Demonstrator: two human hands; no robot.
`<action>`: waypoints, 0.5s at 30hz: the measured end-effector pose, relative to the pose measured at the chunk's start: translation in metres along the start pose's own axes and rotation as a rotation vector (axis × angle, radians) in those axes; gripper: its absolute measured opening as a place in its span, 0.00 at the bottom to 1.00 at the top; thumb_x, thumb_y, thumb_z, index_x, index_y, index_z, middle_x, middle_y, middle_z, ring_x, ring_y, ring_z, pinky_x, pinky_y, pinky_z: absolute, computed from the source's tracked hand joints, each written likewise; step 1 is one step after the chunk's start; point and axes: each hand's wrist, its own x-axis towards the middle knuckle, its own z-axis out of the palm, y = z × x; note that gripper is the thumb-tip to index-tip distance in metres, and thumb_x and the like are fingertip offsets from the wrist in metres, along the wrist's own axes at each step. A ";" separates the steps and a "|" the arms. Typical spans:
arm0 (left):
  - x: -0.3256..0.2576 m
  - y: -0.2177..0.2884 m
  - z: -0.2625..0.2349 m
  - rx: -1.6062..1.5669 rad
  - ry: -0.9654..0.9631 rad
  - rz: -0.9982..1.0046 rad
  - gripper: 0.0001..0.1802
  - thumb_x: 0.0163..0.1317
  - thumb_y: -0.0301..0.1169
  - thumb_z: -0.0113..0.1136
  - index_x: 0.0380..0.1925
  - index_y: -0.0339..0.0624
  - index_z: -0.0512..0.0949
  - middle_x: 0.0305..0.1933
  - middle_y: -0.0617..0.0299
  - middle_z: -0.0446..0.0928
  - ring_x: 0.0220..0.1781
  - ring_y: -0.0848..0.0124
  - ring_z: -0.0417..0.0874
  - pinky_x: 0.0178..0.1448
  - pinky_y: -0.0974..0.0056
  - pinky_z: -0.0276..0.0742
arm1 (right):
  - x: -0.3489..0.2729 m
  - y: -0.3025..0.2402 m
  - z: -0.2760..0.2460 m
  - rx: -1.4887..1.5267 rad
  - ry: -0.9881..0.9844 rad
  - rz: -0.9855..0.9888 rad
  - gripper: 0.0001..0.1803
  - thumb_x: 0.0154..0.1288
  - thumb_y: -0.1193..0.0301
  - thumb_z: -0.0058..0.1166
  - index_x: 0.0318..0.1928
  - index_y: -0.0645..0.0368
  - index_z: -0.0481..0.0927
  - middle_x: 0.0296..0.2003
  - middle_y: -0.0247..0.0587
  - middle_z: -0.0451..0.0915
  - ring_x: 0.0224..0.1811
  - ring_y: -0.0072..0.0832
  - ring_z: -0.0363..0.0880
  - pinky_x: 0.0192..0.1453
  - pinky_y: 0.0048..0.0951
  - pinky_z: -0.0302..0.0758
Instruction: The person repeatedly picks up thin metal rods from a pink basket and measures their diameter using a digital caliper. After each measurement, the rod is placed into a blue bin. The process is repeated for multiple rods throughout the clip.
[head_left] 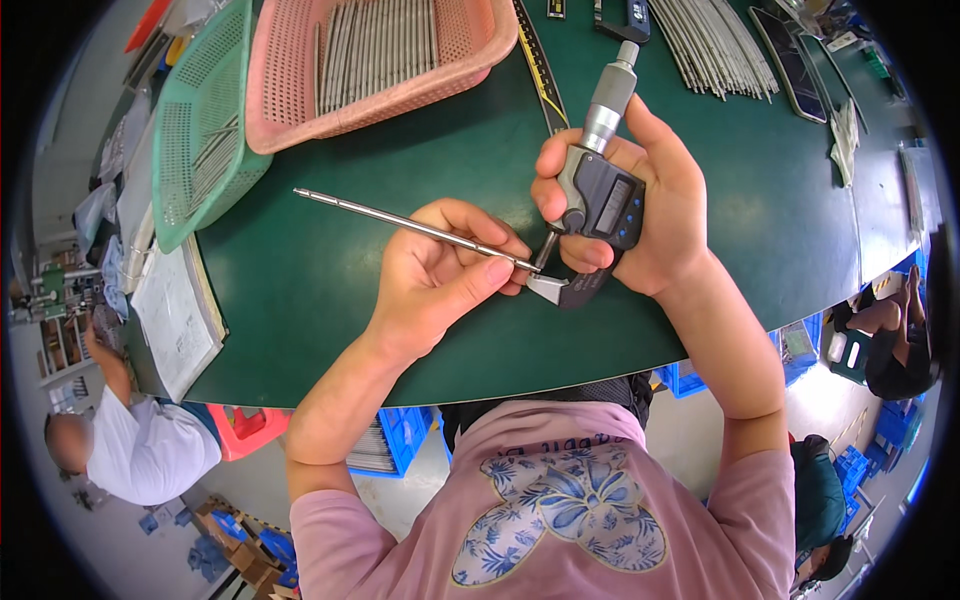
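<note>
My left hand [440, 270] pinches a thin shiny metal rod [400, 219] between thumb and fingers. The rod slants from upper left down to its right end, which lies at the jaws of a digital micrometer [606, 195]. Whether the jaws touch the rod I cannot tell. My right hand [655, 190] is wrapped round the micrometer's grey and black body, its silver thimble pointing up and its small display facing me. Part of the micrometer's frame is hidden behind my right fingers.
Beyond my hands stand a pink basket [385, 115] of metal rods and a green basket [205, 130] with a few more. More rods [712, 45] lie at the far right near a phone-like dark device [788, 62]. Papers [178, 320] rest at the table's left edge. Other people sit nearby.
</note>
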 end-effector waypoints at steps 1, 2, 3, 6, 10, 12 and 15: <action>0.000 0.000 0.000 0.000 -0.008 -0.001 0.10 0.55 0.22 0.56 0.35 0.36 0.67 0.36 0.53 0.73 0.35 0.70 0.78 0.37 0.67 0.79 | 0.000 0.000 0.000 0.000 0.006 -0.001 0.36 0.62 0.43 0.22 0.33 0.67 0.71 0.22 0.45 0.74 0.09 0.26 0.64 0.14 0.22 0.63; 0.001 0.000 -0.001 0.000 -0.016 -0.002 0.10 0.55 0.22 0.56 0.35 0.36 0.67 0.36 0.53 0.73 0.35 0.70 0.78 0.37 0.67 0.78 | 0.000 0.001 0.000 0.001 0.013 -0.002 0.36 0.61 0.42 0.24 0.33 0.66 0.72 0.21 0.44 0.74 0.09 0.26 0.64 0.14 0.21 0.63; 0.001 -0.001 -0.001 0.000 -0.024 -0.003 0.10 0.55 0.22 0.56 0.35 0.36 0.67 0.36 0.53 0.73 0.36 0.69 0.78 0.37 0.68 0.78 | 0.000 0.001 0.000 0.001 0.020 -0.003 0.36 0.60 0.42 0.26 0.32 0.66 0.72 0.21 0.44 0.74 0.10 0.25 0.64 0.14 0.21 0.63; 0.000 0.000 -0.001 0.007 -0.020 -0.012 0.11 0.54 0.22 0.56 0.36 0.36 0.67 0.36 0.54 0.73 0.35 0.70 0.77 0.37 0.67 0.78 | -0.001 0.001 0.002 -0.049 0.029 -0.006 0.36 0.59 0.41 0.30 0.30 0.65 0.73 0.20 0.43 0.74 0.10 0.24 0.64 0.14 0.20 0.62; 0.001 0.001 0.004 0.006 -0.017 -0.022 0.12 0.54 0.22 0.56 0.37 0.35 0.67 0.36 0.54 0.74 0.35 0.71 0.78 0.38 0.68 0.77 | -0.002 0.000 0.000 -0.094 0.047 -0.031 0.35 0.58 0.41 0.33 0.29 0.65 0.73 0.20 0.43 0.74 0.10 0.23 0.64 0.13 0.19 0.62; 0.002 0.003 0.008 -0.038 -0.019 -0.036 0.12 0.53 0.20 0.57 0.37 0.34 0.67 0.36 0.55 0.75 0.35 0.73 0.78 0.39 0.70 0.76 | -0.002 -0.001 -0.001 -0.103 0.035 -0.036 0.34 0.58 0.41 0.33 0.28 0.64 0.73 0.20 0.43 0.74 0.10 0.23 0.64 0.13 0.19 0.62; 0.001 0.000 0.006 -0.001 -0.006 -0.038 0.12 0.53 0.20 0.57 0.37 0.34 0.67 0.36 0.55 0.75 0.34 0.73 0.78 0.38 0.71 0.76 | -0.001 0.000 0.000 -0.107 0.047 -0.026 0.35 0.58 0.41 0.33 0.28 0.64 0.73 0.20 0.43 0.74 0.09 0.23 0.64 0.13 0.20 0.62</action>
